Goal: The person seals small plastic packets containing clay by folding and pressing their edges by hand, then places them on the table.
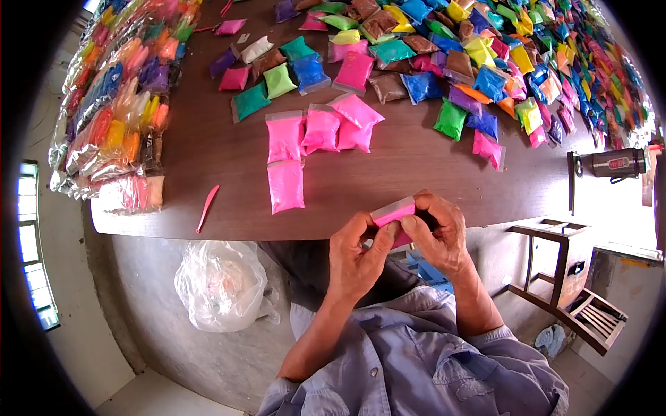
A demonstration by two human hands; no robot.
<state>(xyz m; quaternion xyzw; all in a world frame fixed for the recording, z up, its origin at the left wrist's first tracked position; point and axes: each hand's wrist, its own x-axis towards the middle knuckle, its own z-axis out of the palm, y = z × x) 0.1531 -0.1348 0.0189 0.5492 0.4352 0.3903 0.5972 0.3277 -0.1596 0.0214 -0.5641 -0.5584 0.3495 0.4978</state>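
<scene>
Just off the table's front edge, my left hand (359, 253) and my right hand (438, 232) both grip one small pink packet (394, 211). Its clear top strip faces up, with both thumbs pressed on the near side; my fingers hide much of the rest. Several similar pink packets lie on the table ahead and to the left: one single packet (286, 187) lies nearest me, touching another packet (285, 137) above it, with an overlapping group (356, 121) beside them. A pink plastic knife (207, 208) rests farther left.
A big pile of coloured packets (479, 52) covers the table's (208, 152) far and right side. Bundled clear bags of packets (114, 111) are stacked at left. A steel flask (617, 163) and wooden stool (555, 263) stand right; a clear plastic bag (220, 284) sits on the floor.
</scene>
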